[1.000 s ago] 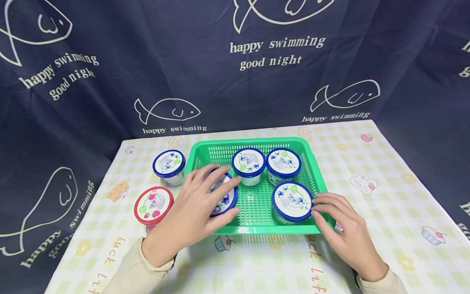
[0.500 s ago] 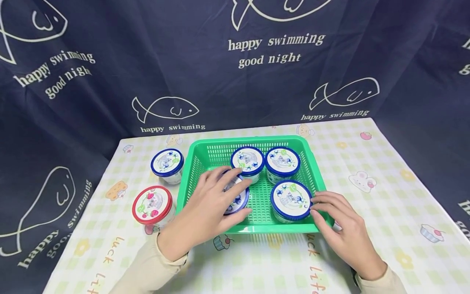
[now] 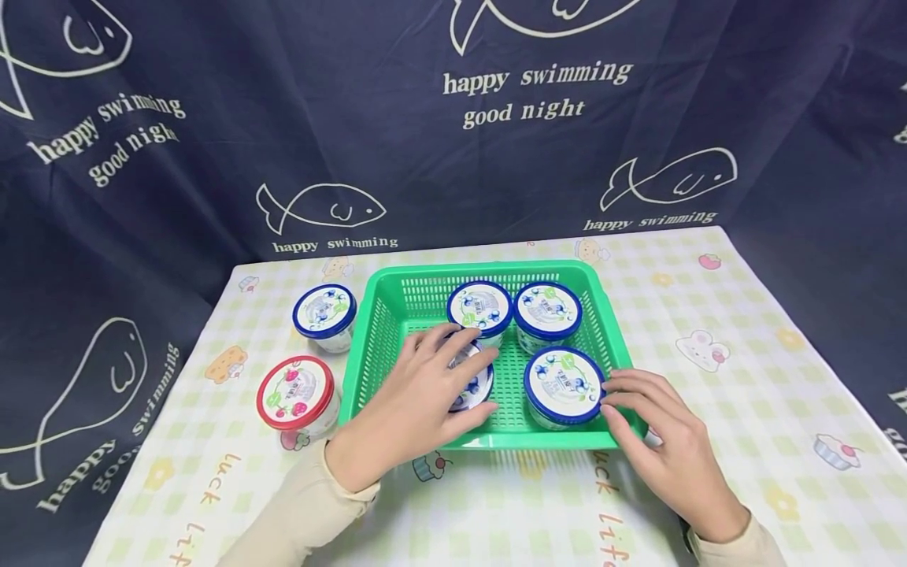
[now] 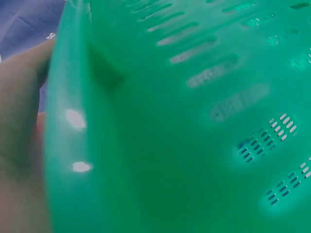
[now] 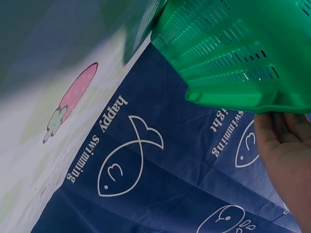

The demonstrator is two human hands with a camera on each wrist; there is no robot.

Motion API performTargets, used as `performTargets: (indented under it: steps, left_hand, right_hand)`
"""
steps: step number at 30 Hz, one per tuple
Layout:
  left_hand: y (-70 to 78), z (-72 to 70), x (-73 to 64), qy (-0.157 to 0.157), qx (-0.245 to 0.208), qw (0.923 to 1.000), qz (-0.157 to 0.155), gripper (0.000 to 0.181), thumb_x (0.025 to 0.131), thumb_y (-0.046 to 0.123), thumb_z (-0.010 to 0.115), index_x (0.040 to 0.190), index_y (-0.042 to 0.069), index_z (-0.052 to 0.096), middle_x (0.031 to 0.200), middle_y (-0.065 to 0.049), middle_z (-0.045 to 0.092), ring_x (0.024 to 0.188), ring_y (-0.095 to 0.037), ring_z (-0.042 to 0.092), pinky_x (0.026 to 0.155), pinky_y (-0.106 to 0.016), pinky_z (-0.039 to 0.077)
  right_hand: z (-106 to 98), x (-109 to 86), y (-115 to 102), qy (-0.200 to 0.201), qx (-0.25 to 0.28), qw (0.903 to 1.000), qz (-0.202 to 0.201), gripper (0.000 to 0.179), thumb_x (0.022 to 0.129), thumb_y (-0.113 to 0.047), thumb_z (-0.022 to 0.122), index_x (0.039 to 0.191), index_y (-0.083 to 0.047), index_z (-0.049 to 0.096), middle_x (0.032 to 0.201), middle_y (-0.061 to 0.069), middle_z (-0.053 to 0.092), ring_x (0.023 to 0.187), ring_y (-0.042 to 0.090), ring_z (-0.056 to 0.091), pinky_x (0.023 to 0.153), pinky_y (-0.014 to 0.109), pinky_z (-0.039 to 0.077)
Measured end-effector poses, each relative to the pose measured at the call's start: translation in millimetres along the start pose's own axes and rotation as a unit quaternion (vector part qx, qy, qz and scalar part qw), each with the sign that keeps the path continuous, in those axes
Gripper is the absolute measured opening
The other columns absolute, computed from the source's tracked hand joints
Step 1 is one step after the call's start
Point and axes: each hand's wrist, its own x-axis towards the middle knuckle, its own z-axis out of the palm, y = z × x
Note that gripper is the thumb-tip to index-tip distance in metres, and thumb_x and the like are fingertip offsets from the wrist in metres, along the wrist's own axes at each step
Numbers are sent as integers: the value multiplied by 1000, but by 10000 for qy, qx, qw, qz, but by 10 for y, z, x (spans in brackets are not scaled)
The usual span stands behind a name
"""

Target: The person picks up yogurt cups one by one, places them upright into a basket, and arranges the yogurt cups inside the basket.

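- One blueberry-lidded cup (image 3: 476, 386) is filling the left grip (image 3: 428, 394).
- Right grip (image 3: 660, 442) is touching the green basket (image 3: 538, 442); whether pinching, I cannot tell.
- Guiding the cup level is likely preventing knocks.

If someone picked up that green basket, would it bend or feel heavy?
The green basket would probably hold its shape, since its rim looks smooth and moulded. It looks light for its size because of its many holes, though the four blue-lidded tubs inside would add weight. The tubs might slide into the bare gaps beside them.
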Motion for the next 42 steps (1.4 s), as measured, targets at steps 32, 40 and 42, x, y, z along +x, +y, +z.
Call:
performTargets:
  steps: [32,40,42]
  left_hand:
    - [101,271,134,-722,67,9973,135,58,93,55,62,139,19,57,146,-10,49,133,-34,41,100,-53,40]
    - [107,317,158,-812,20,9967,67,58,93,54,62,139,19,57,147,-11,47,133,-33,41,102,-55,39]
    - [104,320,167,-849,-11,9964,21,58,93,54,62,139,19,57,147,-11,47,133,-33,42,103,-56,39]
  right_hand:
    - [-43,-24,-27,-307,-105,9990,297,12,86,-5,74,95,-11,74,115,10,67,118,25,56,108,21,35]
    - [-42,-25,-29,-326,-100,9989,337,13,85,-4,74,95,-12,74,114,9,68,118,25,56,108,21,35]
    - [-41,-21,-28,-321,-92,9989,327,13,85,-4,74,95,-12,74,114,10,68,118,25,56,108,21,36]
